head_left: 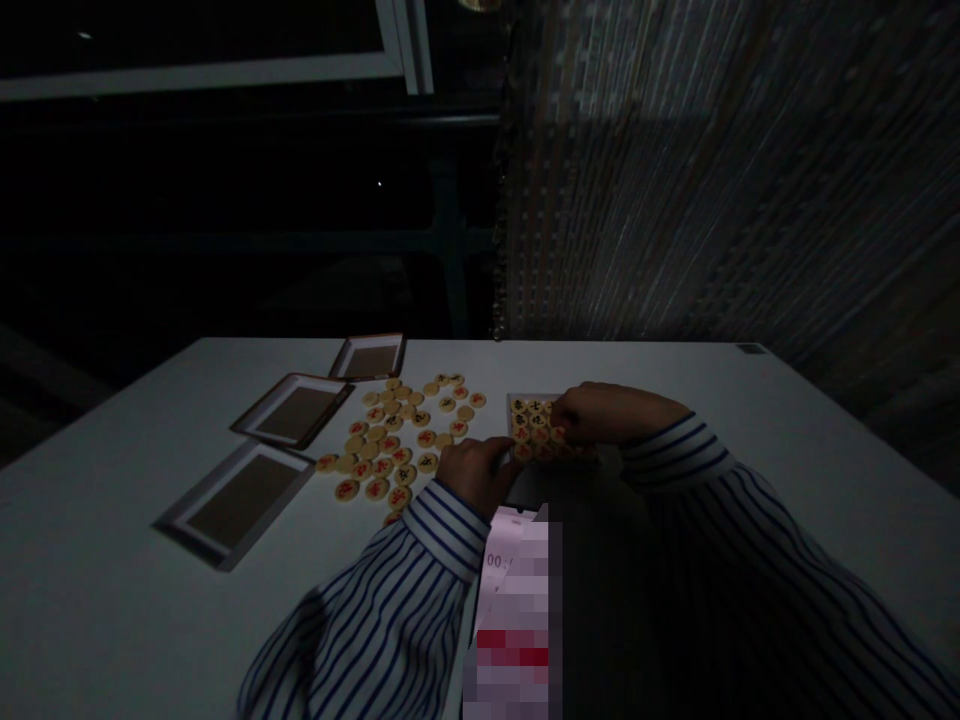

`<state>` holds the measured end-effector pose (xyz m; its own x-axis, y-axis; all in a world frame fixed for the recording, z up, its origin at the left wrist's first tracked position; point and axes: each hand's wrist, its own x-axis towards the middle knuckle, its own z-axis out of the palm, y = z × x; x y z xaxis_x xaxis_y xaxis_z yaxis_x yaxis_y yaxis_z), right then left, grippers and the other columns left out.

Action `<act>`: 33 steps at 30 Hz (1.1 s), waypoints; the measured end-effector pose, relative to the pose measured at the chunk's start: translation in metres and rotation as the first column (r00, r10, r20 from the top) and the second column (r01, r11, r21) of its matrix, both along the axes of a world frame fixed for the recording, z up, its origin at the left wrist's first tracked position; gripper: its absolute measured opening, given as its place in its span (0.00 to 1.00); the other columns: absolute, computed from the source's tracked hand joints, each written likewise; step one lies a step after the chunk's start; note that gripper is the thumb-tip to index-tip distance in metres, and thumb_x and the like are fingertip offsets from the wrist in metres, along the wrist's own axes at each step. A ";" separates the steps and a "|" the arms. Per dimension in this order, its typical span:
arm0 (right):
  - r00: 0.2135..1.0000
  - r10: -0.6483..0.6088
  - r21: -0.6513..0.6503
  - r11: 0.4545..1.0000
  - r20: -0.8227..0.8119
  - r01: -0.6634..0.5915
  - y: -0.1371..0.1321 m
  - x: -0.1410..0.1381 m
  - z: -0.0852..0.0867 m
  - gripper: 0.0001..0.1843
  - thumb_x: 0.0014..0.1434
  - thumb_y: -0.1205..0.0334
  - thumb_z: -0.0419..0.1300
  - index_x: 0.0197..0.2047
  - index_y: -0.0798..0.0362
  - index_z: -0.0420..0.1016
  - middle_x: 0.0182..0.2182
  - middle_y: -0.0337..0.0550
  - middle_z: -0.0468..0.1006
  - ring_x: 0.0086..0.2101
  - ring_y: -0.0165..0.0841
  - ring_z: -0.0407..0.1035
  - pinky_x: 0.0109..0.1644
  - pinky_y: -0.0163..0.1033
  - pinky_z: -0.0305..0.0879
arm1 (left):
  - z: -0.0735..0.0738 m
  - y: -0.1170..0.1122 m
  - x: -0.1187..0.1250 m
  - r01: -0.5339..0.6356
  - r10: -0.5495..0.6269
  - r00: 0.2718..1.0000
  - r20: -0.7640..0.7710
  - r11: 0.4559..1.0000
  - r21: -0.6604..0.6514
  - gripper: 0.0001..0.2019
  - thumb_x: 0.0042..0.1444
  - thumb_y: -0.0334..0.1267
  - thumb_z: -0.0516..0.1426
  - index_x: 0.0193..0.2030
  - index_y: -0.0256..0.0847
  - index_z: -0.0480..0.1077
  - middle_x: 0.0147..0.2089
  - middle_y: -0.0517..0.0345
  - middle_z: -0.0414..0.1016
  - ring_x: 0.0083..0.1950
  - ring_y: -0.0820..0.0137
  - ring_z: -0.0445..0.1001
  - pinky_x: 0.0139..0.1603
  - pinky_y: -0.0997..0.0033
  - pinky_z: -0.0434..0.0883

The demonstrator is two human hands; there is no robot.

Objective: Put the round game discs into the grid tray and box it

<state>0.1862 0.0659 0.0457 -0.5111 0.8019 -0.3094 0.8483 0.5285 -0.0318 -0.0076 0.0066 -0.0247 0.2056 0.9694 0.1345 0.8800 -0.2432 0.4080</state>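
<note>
Rows of round xiangqi pieces (540, 435) with black and red characters lie in a shallow box (511, 402) right of the table's middle. My left hand (474, 470) is at the box's near left corner, thumb and fingers closed round its edge beside a red piece. Over the right part of the box, my right hand (600, 412) is curled with its fingertips down among the pieces; whatever is in them is hidden. Loose xiangqi pieces (381, 467) are scattered left of my left hand, some showing characters and others plain backs.
Three shallow open trays (225, 552), (304, 443), (367, 379) stand on the left of the white table (105, 560). A lit phone (499, 560) showing digits lies at the near side between my forearms. Behind the table hangs a strand curtain (637, 200). The room is dark.
</note>
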 end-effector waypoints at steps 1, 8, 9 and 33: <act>1.000 -0.006 -0.005 1.000 0.000 0.006 0.000 0.000 0.000 0.12 0.46 0.62 0.53 0.33 0.52 0.74 0.30 0.45 0.76 0.26 0.32 0.66 0.25 0.34 0.52 | 0.000 0.000 0.000 -0.003 0.003 1.000 0.004 1.000 0.003 0.16 0.52 0.45 0.55 0.47 0.46 0.71 0.41 0.52 0.77 0.44 0.63 0.74 0.46 0.63 0.67; 1.000 -0.011 -0.009 1.000 0.018 0.011 -0.001 -0.002 0.002 0.13 0.47 0.61 0.53 0.35 0.52 0.75 0.31 0.47 0.76 0.26 0.33 0.67 0.26 0.34 0.53 | 0.003 -0.001 0.000 0.021 -0.021 1.000 -0.008 1.000 -0.011 0.16 0.53 0.46 0.53 0.47 0.45 0.71 0.41 0.52 0.77 0.44 0.62 0.74 0.45 0.63 0.67; 1.000 -0.012 -0.008 1.000 0.020 0.013 -0.001 -0.002 0.002 0.14 0.47 0.61 0.53 0.35 0.52 0.75 0.32 0.47 0.76 0.27 0.33 0.67 0.26 0.34 0.54 | 0.003 -0.001 0.000 0.015 -0.015 1.000 -0.011 1.000 -0.013 0.16 0.53 0.46 0.53 0.47 0.45 0.71 0.40 0.52 0.77 0.44 0.62 0.74 0.45 0.63 0.67; 1.000 -0.006 -0.010 1.000 0.024 0.006 -0.002 -0.001 0.003 0.14 0.47 0.63 0.53 0.37 0.52 0.76 0.33 0.48 0.77 0.28 0.33 0.68 0.28 0.34 0.55 | 0.002 -0.001 0.001 0.006 -0.006 1.000 -0.012 1.000 0.002 0.16 0.53 0.46 0.54 0.47 0.46 0.71 0.41 0.53 0.77 0.44 0.64 0.74 0.46 0.63 0.67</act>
